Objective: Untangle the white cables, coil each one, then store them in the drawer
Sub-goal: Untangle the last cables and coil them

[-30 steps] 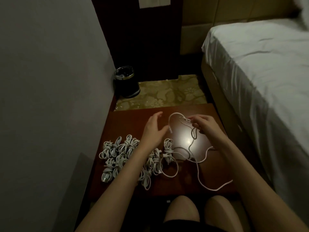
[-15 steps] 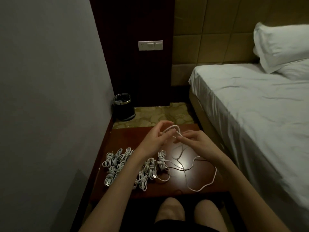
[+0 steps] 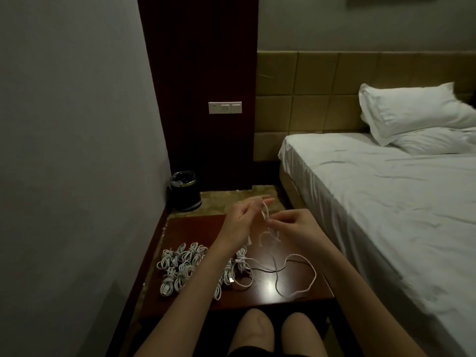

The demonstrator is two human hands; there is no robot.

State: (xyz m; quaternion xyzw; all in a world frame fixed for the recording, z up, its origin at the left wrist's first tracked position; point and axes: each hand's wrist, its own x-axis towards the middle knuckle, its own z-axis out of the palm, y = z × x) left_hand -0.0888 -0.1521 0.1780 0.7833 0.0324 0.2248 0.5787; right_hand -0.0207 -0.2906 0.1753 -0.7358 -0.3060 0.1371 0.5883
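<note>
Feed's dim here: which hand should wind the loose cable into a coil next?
Probably the right hand: its fingers already pinch the cable on the side where the slack trails over the table. The left hand holds the loop end, a steady anchor.

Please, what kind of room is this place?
Probably a hotel bedroom: a bed with white sheets and pillows, a padded headboard, a wall switch panel, and a small bin beside the wooden table.
</note>
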